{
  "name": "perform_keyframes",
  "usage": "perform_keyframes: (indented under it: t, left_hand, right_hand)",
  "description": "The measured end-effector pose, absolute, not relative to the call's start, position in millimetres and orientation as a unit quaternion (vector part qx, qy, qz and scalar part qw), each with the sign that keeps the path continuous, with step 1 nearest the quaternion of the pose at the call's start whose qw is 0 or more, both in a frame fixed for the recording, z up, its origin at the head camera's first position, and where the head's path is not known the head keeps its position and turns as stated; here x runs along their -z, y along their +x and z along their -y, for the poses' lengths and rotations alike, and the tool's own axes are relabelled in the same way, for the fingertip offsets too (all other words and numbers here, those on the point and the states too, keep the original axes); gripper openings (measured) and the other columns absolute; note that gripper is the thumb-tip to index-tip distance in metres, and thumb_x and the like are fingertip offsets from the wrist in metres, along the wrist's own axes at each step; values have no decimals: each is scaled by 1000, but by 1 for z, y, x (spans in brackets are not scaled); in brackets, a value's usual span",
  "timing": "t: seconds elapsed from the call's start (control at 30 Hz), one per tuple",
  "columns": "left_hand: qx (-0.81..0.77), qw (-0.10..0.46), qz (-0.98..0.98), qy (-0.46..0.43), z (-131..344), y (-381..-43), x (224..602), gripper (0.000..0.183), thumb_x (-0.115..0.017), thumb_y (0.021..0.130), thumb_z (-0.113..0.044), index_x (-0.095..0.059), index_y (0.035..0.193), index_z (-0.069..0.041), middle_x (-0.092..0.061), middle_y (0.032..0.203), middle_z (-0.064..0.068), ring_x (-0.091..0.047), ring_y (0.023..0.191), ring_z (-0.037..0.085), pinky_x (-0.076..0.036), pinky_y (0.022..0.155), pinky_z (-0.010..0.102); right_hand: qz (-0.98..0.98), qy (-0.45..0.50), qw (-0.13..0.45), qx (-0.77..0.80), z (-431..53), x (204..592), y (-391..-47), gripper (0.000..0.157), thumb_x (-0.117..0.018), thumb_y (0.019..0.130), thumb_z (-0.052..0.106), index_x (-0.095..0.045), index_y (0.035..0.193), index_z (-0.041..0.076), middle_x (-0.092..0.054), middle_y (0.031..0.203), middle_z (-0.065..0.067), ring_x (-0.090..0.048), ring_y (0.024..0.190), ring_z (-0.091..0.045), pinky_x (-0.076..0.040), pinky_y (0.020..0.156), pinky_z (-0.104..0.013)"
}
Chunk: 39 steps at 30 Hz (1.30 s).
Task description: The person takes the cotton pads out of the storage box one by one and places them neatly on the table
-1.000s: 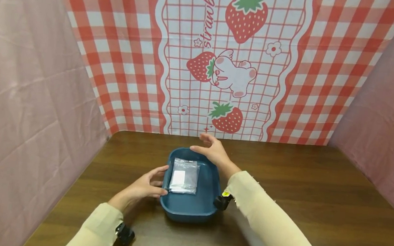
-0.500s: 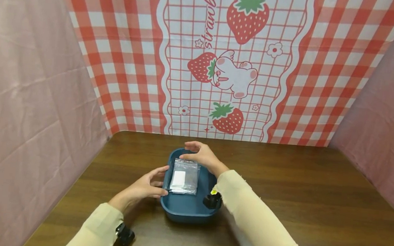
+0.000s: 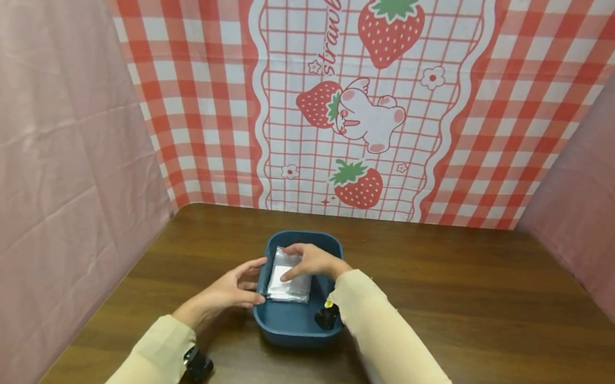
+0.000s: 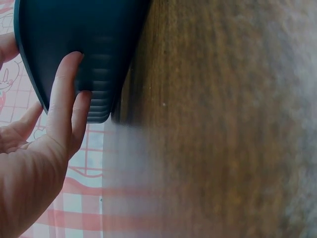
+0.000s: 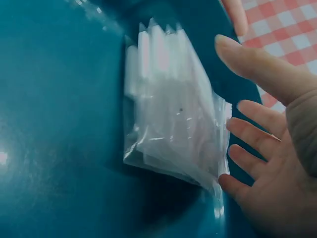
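A blue plastic bin (image 3: 286, 324) stands on the table, holding a stack of clear zip bags (image 3: 289, 292) with white labels or inserts. My left hand (image 3: 230, 289) rests on the bin's left side. In the left wrist view its fingers (image 4: 60, 99) lie extended on the ribbed outer wall. My right hand (image 3: 317, 261) is over the stack, thumb and fingers spread. In the right wrist view the fingertips (image 5: 235, 124) are right at the zip edge of the bags (image 5: 171, 124), and the thumb stands apart from them.
The brown wooden table (image 3: 467, 301) spreads around the bin. A red and white checked cloth (image 3: 196, 87) with strawberries hangs behind it. Pink cloth walls (image 3: 44, 165) flank both sides. Black wrist cameras (image 3: 326, 317) hang under the sleeves.
My right hand has moved from the bin's far rim towards me, down over the bags. My left hand has kept its place on the bin's side.
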<state>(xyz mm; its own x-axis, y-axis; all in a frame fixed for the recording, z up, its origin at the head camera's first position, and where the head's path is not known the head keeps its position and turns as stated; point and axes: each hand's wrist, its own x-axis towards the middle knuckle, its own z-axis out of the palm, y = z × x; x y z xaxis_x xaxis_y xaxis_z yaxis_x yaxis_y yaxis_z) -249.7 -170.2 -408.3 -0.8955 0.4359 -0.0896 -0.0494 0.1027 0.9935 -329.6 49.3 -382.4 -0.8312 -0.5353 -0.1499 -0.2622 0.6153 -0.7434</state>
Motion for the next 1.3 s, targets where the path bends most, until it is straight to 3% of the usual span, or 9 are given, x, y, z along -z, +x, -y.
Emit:
perform_keyframes:
  t: [0.37,1.3]
  left_hand:
    - [-652,183,-723,137,167,-251,407,80,-68,80,1,-26,146,-7,-30,140,26,-44,118,42,-52,74,40]
    - [-655,176,-726,114,167,-248,409,80,-69,78,1,-28,146,-10,-31,139,25,-47,115,39,-52,73,38]
  right_hand:
    - [-890,-266,209,305,-52,387,-331,66,-83,69,18,-55,127,9,-50,131,-11,-43,119,-22,-32,101,-39]
    - [-888,-296,135,324,-62,353,-324,65,-82,70,13,-55,129,11,-55,127,-4,-48,117,-20,-37,97,-38]
